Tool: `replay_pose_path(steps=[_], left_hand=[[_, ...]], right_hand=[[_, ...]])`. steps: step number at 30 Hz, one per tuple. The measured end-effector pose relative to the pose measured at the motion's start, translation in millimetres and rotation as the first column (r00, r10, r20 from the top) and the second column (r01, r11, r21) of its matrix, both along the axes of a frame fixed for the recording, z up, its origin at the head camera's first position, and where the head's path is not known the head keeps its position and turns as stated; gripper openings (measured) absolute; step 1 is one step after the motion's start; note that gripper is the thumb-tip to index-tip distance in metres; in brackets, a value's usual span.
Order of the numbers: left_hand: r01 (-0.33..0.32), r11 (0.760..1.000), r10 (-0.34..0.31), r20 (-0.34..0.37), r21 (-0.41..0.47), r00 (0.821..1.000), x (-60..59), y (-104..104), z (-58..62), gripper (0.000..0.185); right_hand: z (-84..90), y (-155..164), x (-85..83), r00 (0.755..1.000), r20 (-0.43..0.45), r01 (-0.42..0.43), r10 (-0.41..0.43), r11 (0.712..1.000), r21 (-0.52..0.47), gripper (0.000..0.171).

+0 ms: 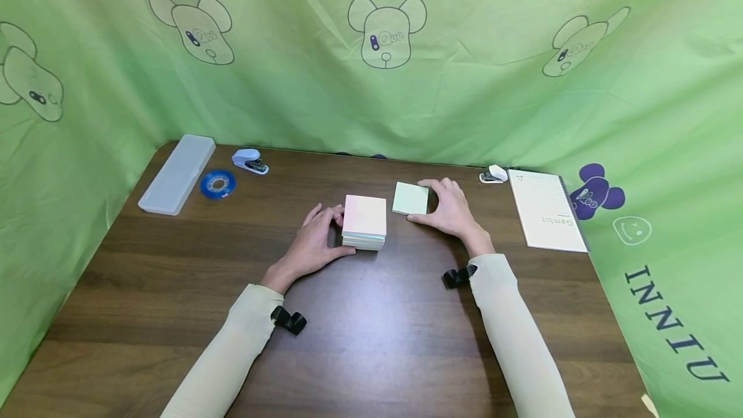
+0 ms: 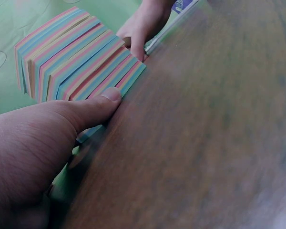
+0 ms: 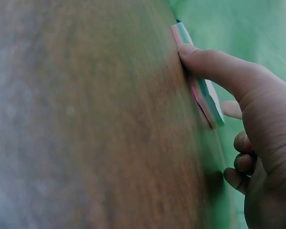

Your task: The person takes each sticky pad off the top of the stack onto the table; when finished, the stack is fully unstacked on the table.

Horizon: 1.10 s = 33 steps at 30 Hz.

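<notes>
A tall stack of sticky notes [image 1: 364,217], pale pink and yellow on top, stands mid-table. Many coloured layers show along its side in the left wrist view. My left hand [image 1: 313,242] grips it from the left, thumb [image 2: 112,94] low on the near side and fingers at the left and far side, partly hidden. To the right lies a thin sticky note pad [image 1: 410,199], light green on top. My right hand [image 1: 449,208] holds that pad between thumb at its near edge and index finger at its far edge. Its other fingers curl loosely in the right wrist view.
A clear plastic case [image 1: 177,174], a blue tape roll [image 1: 218,184] and a light blue stapler [image 1: 250,160] lie at the back left. At the back right are a white stapler [image 1: 493,175] and a notebook [image 1: 547,210]. A green curtain [image 1: 325,95] borders the table.
</notes>
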<state>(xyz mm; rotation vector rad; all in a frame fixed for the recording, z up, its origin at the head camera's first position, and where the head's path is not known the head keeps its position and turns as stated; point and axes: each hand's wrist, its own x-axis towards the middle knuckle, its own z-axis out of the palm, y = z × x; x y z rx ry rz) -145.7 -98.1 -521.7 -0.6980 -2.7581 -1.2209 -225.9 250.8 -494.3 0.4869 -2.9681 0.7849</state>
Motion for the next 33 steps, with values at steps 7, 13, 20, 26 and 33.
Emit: replay_pose_path(steps=[7,13,20,26,33], left_hand=[[-0.001,1.0,0.001,-0.002,0.01,1.0,0.6,-0.3,0.4,0.063],[-0.004,1.0,0.004,-0.004,0.011,1.0,1.3,-0.9,1.7,0.062],[-0.001,1.0,0.001,0.0,0.002,1.0,0.8,-0.5,1.6,0.064],[-0.004,1.0,0.004,0.005,0.002,1.0,0.7,-0.2,2.4,0.064],[-0.002,1.0,0.002,0.021,-0.005,1.0,0.1,0.5,2.9,0.064]], right_hand=[[-2.5,4.0,3.6,0.999,0.002,0.038,-0.038,0.999,-0.027,0.095],[-1.4,2.3,5.0,0.998,0.036,0.055,-0.054,0.998,-0.026,0.089],[3.1,-1.5,-3.4,0.995,0.071,0.064,-0.066,0.997,0.031,0.087],[9.8,-5.1,-9.4,0.993,0.105,0.041,-0.048,0.997,0.062,0.086],[8.5,-7.6,-15.7,0.992,0.116,0.04,-0.048,0.996,0.074,0.087]])
